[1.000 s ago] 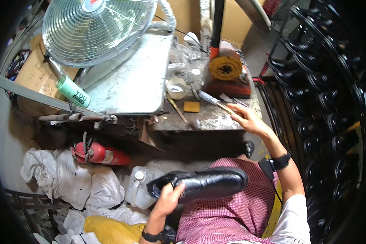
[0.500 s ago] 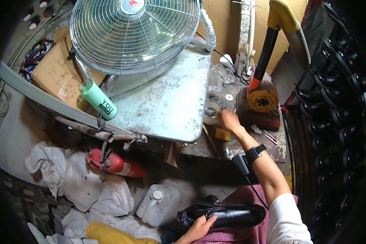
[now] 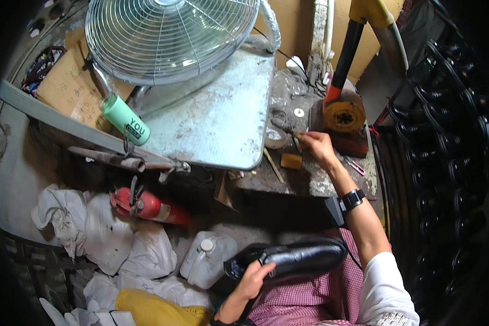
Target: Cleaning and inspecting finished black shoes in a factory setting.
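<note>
A glossy black leather shoe (image 3: 307, 257) lies above my lap, toe to the right. My left hand (image 3: 251, 280) grips it near its opening, thumb across the upper. Out over the workbench, my right hand (image 3: 319, 148) pinches the handle of a small brush (image 3: 284, 128). The brush's dark tip points left, just above a small round container (image 3: 275, 142) with pale residue inside. Close below that hand rests a yellow-orange block (image 3: 291, 161). Beside the block lies a thin wooden stick (image 3: 274, 166). A pink-handled cutter (image 3: 355, 166) is to the right of the hand.
A large fan (image 3: 171, 41) and a green bottle (image 3: 126, 119) stand on the pale tabletop (image 3: 217, 119). A red machine (image 3: 346, 119) sits at the bench's right. Racks of black shoes (image 3: 451, 146) line the right side. Below are a fire extinguisher (image 3: 149, 208) and a plastic jug (image 3: 207, 261).
My right hand has lifted the brush out of the round container and shifted slightly right. My left hand has raised the shoe a little. The whole view has shifted slightly.
</note>
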Tool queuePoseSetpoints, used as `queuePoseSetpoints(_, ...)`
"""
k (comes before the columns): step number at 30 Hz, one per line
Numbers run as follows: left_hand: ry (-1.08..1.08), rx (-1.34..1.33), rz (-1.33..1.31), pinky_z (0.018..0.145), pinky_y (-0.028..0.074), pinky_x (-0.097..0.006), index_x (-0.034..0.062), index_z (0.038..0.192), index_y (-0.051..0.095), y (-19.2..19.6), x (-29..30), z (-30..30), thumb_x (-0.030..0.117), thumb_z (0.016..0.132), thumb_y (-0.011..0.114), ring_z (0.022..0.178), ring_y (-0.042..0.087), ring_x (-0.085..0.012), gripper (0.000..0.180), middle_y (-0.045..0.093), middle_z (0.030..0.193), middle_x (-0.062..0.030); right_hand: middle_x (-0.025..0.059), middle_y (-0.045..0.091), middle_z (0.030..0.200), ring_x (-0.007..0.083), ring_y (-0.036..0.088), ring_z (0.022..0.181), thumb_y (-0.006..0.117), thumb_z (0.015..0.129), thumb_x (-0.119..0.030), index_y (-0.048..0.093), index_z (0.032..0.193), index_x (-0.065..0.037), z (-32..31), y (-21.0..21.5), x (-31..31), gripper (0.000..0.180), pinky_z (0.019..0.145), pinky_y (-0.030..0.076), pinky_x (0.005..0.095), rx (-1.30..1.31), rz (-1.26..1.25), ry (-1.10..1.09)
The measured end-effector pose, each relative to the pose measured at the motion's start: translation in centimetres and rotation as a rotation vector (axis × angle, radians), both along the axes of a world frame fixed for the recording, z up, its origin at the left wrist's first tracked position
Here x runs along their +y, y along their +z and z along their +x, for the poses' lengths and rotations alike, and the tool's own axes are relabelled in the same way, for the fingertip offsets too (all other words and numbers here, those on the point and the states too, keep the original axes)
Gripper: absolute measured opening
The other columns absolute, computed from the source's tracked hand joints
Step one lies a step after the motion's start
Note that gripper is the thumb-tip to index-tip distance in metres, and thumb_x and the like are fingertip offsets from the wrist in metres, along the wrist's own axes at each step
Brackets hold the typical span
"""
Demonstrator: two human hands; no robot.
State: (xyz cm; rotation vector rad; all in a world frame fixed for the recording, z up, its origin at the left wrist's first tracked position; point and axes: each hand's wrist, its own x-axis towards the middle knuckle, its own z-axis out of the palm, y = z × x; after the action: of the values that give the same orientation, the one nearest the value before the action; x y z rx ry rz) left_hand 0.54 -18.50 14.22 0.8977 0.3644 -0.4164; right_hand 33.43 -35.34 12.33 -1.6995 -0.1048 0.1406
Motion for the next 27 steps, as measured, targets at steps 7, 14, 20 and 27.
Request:
queuePoseSetpoints(7,0.122,-0.078,-0.048,0.085,0.041,-0.026,-0.0031,0.104,0.056,0.2,1.0,2.9,0.003,0.081,0.047,0.093,0.055,-0.0130,0.026,0.060,0.102,-0.0060,0.0080,0.062,0.072,0.0028,0.029,0.038,0.053,0.082,-0.019,0.056,0.104,-0.002,-3.1,2.5,-4.6,0.028,0.035,0.020,0.0158,0.394,0.627,0.096)
queuePoseSetpoints(14,0.217,-0.155,-0.041,0.088,0.039,-0.026,-0.0035,0.110,0.052,-0.9,0.8,3.2,0.003,0.081,0.048,0.097,0.053,-0.0136,0.030,0.058,0.104,-0.0071,0.0075,0.056,0.068,0.0029,0.030,0.036,0.053,0.083,-0.021,0.052,0.109,0.004,-15.2,6.7,-7.9,0.036,0.032,0.019,0.0158,0.309,0.421,0.175)
queuePoseSetpoints(20,0.148,-0.190,-0.045,0.082,0.040,-0.024,-0.0006,0.107,0.054,-1.3,-1.4,3.0,0.004,0.084,0.049,0.088,0.051,-0.0082,0.025,0.058,0.099,-0.0030,0.0104,0.064,0.070,0.0037,0.045,0.045,0.058,0.080,-0.012,0.061,0.101,0.003,-23.6,5.3,-8.6,0.026,0.040,0.028,0.0146,0.466,0.341,0.228)
queuePoseSetpoints(27,0.077,-0.243,-0.056,0.088,0.038,-0.026,-0.0028,0.110,0.051,-1.9,-2.4,3.0,0.000,0.081,0.050,0.099,0.050,-0.0115,0.029,0.056,0.108,-0.0050,0.0067,0.063,0.070,0.0040,0.052,0.053,0.059,0.082,-0.011,0.063,0.100,0.001,-25.4,3.3,-8.8,0.021,0.041,0.031,0.0146,0.364,0.235,0.181)
